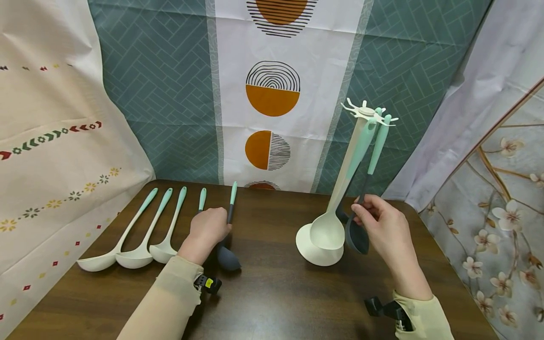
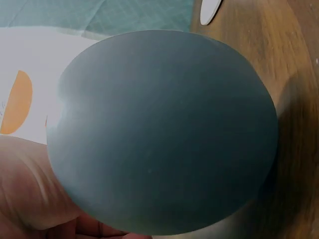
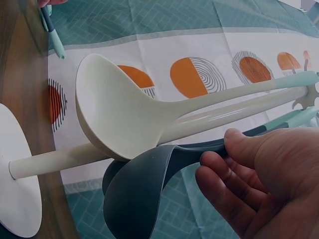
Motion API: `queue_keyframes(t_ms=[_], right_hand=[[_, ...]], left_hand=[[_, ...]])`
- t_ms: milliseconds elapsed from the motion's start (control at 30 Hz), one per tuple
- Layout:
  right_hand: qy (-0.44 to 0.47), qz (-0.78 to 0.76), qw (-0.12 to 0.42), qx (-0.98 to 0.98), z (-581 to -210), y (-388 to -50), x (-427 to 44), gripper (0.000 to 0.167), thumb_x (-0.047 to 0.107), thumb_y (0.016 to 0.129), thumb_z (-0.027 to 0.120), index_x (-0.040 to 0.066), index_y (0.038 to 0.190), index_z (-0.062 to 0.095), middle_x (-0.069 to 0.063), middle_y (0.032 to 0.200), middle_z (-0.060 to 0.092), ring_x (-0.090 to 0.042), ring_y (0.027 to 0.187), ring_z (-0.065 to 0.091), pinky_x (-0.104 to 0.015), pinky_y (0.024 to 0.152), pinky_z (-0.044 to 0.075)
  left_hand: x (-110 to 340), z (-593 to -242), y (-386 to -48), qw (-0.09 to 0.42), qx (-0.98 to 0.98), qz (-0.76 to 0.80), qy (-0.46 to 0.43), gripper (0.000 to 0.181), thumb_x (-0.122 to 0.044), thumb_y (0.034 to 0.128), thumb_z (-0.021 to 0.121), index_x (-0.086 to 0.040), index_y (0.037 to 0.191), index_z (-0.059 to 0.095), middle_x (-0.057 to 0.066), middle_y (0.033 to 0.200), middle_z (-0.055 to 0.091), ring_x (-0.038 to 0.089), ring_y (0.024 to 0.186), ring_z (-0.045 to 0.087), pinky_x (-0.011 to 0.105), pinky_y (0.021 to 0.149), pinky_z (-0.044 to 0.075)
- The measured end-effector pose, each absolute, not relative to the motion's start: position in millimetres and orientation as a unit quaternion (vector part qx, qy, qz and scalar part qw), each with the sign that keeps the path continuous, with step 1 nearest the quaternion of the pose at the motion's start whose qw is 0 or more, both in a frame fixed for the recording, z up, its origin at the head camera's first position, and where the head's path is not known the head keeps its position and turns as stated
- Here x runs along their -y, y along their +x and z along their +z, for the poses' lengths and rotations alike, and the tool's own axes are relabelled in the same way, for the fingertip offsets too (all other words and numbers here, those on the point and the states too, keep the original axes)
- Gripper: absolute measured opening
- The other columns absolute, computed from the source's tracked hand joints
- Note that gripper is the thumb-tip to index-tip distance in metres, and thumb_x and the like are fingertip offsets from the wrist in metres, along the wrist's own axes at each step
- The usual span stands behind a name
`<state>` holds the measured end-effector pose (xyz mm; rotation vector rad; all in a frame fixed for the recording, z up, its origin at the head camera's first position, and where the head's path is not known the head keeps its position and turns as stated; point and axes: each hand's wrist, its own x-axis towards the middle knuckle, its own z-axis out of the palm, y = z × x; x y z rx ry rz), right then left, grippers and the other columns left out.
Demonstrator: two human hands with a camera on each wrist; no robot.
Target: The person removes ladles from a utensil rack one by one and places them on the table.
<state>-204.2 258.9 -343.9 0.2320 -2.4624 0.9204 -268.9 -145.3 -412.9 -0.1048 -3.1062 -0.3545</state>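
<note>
My left hand [image 1: 208,232] grips a dark grey ladle with a mint handle [image 1: 233,193] at the table's left middle; its dark bowl [image 1: 228,259] shows below the hand and fills much of the left wrist view. Another mint handle [image 1: 202,199] sticks out above the same hand, its lower part hidden. At the right, my right hand [image 1: 384,226] pinches the shaft of a dark ladle [image 1: 357,236] by the white utensil stand [image 1: 319,257]. Its mint handle reaches the stand's hooks. A cream ladle [image 3: 112,107] hangs beside it, with another dark ladle partly hidden behind.
Three cream ladles [image 1: 134,259] with mint handles lie in a row on the brown table [image 1: 272,293] at the left. Patterned cloths [image 1: 157,71] hang behind and on both sides. Several free hooks [image 1: 352,106] spread from the stand's top.
</note>
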Motion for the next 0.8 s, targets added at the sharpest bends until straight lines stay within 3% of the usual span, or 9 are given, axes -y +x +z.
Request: queue_keyframes(t_ms=[367, 800], right_hand=[[0.081, 0.341, 0.246, 0.904, -345, -205, -259, 0.012, 0.022, 0.107, 0.077, 0.01, 0.106, 0.075, -0.004, 0.094, 0.081, -0.018, 0.082, 0.078, -0.023, 0.074, 0.058], [0.081, 0.341, 0.243, 0.904, -344, -204, -259, 0.012, 0.021, 0.107, 0.076, 0.01, 0.107, 0.075, -0.005, 0.093, 0.081, -0.018, 0.082, 0.078, -0.022, 0.074, 0.059]], left_hand=[[154, -413, -270, -0.007, 0.994, -0.108, -0.025, 0.017, -0.019, 0.0993, 0.078, -0.006, 0.088, 0.076, 0.012, 0.088, 0.075, 0.03, 0.074, 0.069, 0.049, 0.064, 0.057], [156, -416, -272, -0.02, 0.995, -0.1, -0.019, 0.02, -0.022, 0.0991, 0.082, -0.003, 0.097, 0.078, 0.013, 0.092, 0.076, 0.031, 0.078, 0.07, 0.05, 0.067, 0.059]])
